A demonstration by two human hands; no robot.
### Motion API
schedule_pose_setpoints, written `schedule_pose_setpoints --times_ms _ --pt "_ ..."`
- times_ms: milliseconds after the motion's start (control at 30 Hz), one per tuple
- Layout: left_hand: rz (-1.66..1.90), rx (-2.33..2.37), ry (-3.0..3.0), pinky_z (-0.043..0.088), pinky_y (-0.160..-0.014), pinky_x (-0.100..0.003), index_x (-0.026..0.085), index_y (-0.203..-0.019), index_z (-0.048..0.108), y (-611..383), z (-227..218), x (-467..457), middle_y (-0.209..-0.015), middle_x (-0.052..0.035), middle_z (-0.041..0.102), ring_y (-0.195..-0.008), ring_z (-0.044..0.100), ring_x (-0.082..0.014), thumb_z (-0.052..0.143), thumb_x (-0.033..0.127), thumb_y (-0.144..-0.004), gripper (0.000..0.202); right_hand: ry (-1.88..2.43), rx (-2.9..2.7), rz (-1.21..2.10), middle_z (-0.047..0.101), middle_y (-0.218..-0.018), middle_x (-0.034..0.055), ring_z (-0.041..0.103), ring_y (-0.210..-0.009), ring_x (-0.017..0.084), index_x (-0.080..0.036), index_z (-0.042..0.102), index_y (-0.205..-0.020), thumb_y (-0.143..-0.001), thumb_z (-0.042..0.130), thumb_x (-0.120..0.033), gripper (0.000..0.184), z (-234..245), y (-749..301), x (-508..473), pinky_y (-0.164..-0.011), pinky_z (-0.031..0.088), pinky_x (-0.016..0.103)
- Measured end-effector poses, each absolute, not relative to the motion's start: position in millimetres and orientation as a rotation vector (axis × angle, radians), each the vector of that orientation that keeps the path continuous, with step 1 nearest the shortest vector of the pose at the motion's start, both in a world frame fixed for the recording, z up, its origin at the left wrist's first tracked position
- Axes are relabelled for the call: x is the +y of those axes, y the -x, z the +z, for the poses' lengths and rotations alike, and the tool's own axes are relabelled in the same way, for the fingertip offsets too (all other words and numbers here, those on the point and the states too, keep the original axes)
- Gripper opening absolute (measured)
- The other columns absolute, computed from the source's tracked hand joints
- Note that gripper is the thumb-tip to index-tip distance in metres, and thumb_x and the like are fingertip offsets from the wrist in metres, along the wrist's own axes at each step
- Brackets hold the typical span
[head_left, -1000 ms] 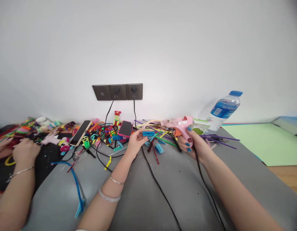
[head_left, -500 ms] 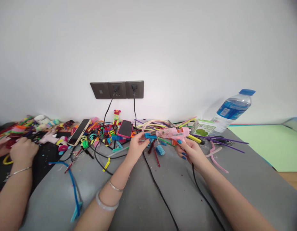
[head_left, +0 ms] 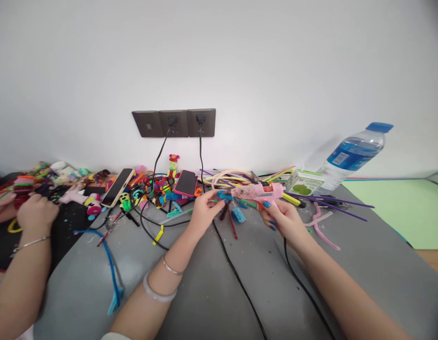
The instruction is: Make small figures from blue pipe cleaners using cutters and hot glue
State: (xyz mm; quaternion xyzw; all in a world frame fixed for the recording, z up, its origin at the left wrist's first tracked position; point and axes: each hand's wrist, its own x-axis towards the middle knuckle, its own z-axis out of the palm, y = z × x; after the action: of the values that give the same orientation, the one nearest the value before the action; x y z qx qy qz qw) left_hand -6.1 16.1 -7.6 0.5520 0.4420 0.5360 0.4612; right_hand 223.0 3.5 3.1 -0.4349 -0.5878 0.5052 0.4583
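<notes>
My right hand (head_left: 280,218) is wrapped round the handle of a pink hot glue gun (head_left: 259,192), whose barrel points left. Pinched between the thumb and fingers of my left hand (head_left: 207,208) is a blue fuzzy pipe cleaner piece (head_left: 225,194). The gun's nozzle end is right by this piece; whether they touch I cannot tell. Just below, another blue fuzzy piece (head_left: 239,215) and a dark red pipe cleaner (head_left: 232,227) lie on the grey table (head_left: 204,288).
Another person's hands (head_left: 36,215) are at the far left. Pipe cleaner figures, two phones (head_left: 186,182) and black cords (head_left: 236,274) spread along the wall. A green-and-white box (head_left: 304,182) and a tilted water bottle (head_left: 356,153) stand at right, near light green sheets (head_left: 413,208).
The view has shifted slightly. My hands keep their grip on the glue gun and the blue piece, close together. At the left, the other person's hands have lifted a red, layered item slightly.
</notes>
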Motion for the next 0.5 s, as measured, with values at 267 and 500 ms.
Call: schedule_pose_setpoints --times_ms 267,500 --pt "1.336 1.14 -1.387 0.054 -0.074 -0.03 0.015 -0.103 0.073 6.5 -5.4 13.9 -0.1 -0.0097 0.075 -0.087 0.069 -0.0221 0.071 0.026 -0.074 0.031 1.106 -1.497 1.197 0.041 -0.051 -0.0035 0.034 -0.045 0.009 -0.02 0.045 -0.059 -0.09 0.058 -0.058 0.051 3.7 -224.1 2.5 -0.043 0.026 0.025" --pt "1.37 1.15 -1.405 0.054 -0.071 -0.028 0.014 -0.105 0.073 7.5 -3.8 13.7 -0.098 -0.0091 0.075 -0.083 0.068 -0.02 0.071 0.027 -0.076 0.032 1.102 -1.477 1.19 0.04 -0.05 -0.0035 0.033 -0.045 0.009 -0.021 0.043 -0.058 -0.087 0.059 -0.062 0.053 2.5 -224.3 3.4 -0.042 0.026 0.025"
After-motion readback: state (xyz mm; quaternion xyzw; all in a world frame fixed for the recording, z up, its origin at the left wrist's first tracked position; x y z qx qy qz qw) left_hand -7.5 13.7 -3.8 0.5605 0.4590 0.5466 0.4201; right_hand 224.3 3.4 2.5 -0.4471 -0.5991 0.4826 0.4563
